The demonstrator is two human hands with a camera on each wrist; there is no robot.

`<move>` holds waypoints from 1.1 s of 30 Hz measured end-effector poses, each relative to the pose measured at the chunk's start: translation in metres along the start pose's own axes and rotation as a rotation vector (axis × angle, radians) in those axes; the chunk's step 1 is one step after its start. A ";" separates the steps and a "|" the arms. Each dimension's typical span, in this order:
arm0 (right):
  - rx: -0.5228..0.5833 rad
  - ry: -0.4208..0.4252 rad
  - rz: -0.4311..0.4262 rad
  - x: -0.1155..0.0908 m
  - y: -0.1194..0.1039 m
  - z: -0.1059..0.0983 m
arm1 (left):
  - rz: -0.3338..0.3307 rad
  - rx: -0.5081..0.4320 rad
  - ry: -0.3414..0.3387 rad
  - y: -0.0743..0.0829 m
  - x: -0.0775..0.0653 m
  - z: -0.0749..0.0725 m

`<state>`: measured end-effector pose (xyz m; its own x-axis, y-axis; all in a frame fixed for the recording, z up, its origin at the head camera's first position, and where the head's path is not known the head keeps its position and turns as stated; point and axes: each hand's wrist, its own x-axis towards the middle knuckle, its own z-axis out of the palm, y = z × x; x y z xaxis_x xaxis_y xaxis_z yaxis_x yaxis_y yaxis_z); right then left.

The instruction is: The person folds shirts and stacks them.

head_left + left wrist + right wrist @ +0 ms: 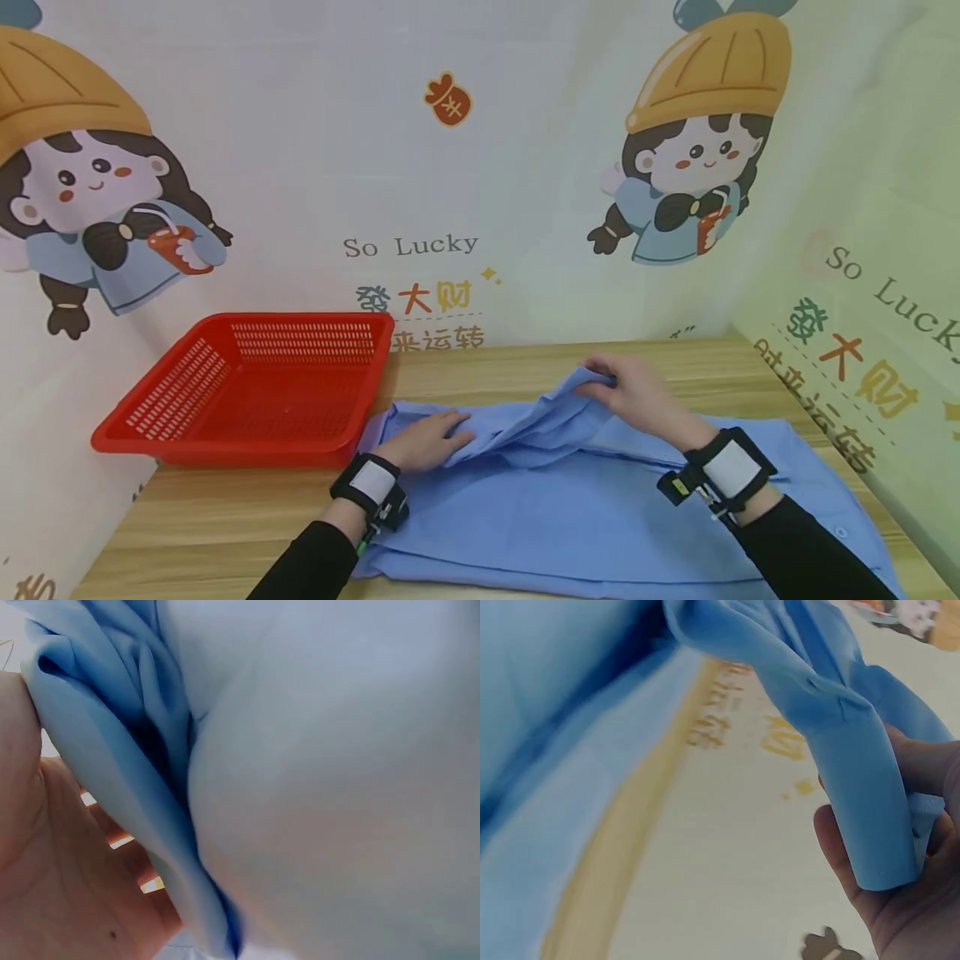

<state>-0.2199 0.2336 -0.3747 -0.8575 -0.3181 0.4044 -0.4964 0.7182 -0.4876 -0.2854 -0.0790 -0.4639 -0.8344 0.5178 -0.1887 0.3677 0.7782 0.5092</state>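
A light blue shirt (525, 517) lies spread on the table, a small button showing near its right end. My right hand (637, 400) pinches a sleeve end and lifts it above the rest of the cloth. In the right wrist view, the sleeve's cuff (866, 802) hangs between the thumb and fingers. My left hand (423, 442) rests on the shirt's left part with its fingers extended over the cloth. Folds of the shirt (112, 765) cover part of the left fingers in the left wrist view.
An empty red plastic basket (247, 458) with perforated sides stands on the left of the wooden table (225, 533), right beside the shirt's left edge. A printed cloth backdrop (540, 167) rises behind the table and along its right side.
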 end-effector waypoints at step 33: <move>-0.010 0.237 0.556 -0.088 0.061 -0.199 | 0.005 0.032 -0.011 -0.001 -0.001 -0.004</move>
<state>-0.1475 0.4285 -0.2859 -0.9341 0.2521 0.2529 0.0197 0.7435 -0.6684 -0.2862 -0.0819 -0.4605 -0.8282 0.5253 -0.1955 0.3849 0.7865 0.4830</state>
